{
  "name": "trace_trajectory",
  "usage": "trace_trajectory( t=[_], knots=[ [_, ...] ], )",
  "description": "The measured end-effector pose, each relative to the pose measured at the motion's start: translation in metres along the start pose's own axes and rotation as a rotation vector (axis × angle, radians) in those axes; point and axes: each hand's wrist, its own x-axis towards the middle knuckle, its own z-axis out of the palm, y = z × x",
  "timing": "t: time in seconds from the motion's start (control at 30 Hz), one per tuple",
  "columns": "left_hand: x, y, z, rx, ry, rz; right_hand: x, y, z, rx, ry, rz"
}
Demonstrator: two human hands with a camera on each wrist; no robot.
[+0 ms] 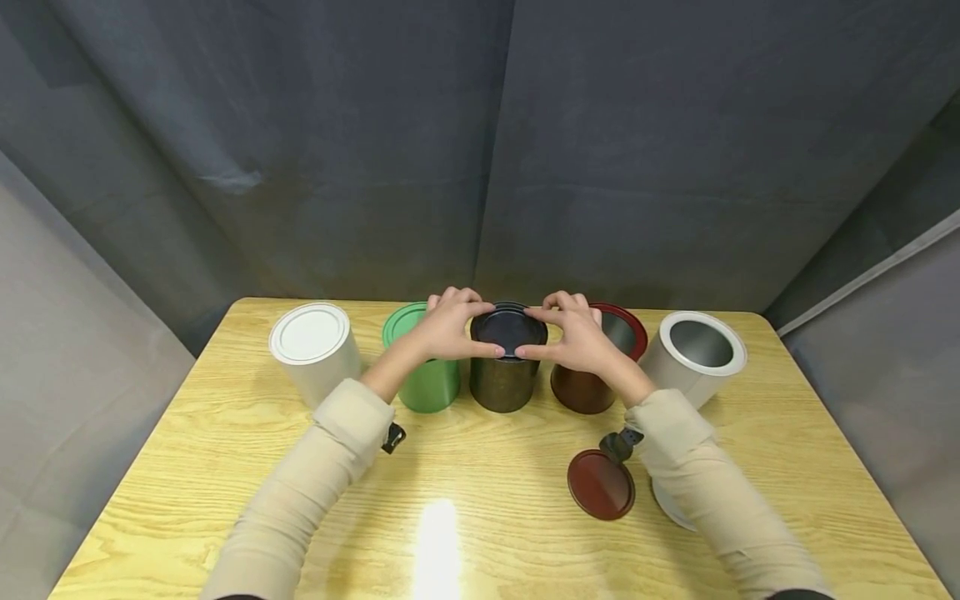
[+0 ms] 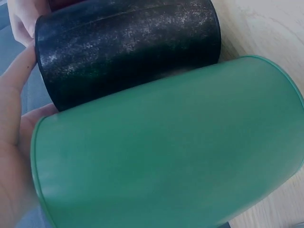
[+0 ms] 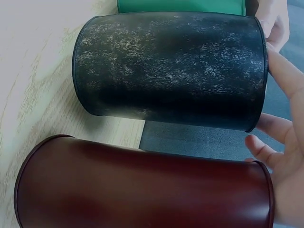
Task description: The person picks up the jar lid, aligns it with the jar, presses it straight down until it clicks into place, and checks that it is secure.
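Both hands meet at the top of a black can (image 1: 502, 385), which stands upright in the middle of the row. My left hand (image 1: 450, 327) holds the left side of its round black lid (image 1: 513, 332), thumb in front and forefinger behind. On the other side, my right hand (image 1: 573, 337) grips the lid the same way. The thumb tips nearly meet at the front rim. Whether the lid is seated cannot be told. Beside the left hand stands a green can (image 3: 180, 5); a dark red can (image 3: 142, 190), its top uncovered, is beside the right.
A lidded white can (image 1: 310, 333) stands at the left end, an uncovered white can (image 1: 675, 367) at the right. On the wooden table (image 1: 360, 517) lie a dark red lid (image 1: 601, 485) and a white lid (image 1: 671, 508), partly under the right forearm. Grey curtain (image 1: 480, 167) hangs behind.
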Motion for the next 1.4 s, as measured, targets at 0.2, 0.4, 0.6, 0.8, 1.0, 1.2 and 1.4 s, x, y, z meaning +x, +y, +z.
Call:
trace_trajectory(
  t=[0.2,0.4,0.6,0.8,1.0,1.2,1.4],
  knots=[
    [0.0,0.003,0.0,-0.023,-0.029,-0.043,0.001,-0.004,0.001,0.003,-0.02,0.039],
    [0.0,0.003,0.0,-0.023,-0.038,-0.033,-0.001,-0.004,-0.001,-0.002,-0.017,0.036],
    [-0.001,0.0,-0.006,-0.053,-0.038,-0.009,-0.003,0.001,-0.004,-0.008,0.02,0.016],
    [0.0,-0.002,-0.009,-0.051,-0.047,-0.011,-0.004,0.004,-0.004,-0.033,0.043,0.012],
    [0.001,-0.001,-0.007,-0.046,-0.055,-0.03,-0.004,0.004,-0.005,-0.045,0.03,0.03],
    [0.0,0.001,-0.008,-0.039,-0.038,-0.011,-0.005,0.004,-0.005,-0.037,0.052,0.023],
    [-0.003,0.002,-0.008,-0.064,0.002,0.026,-0.012,0.004,-0.007,0.002,0.104,-0.01]
  ],
)
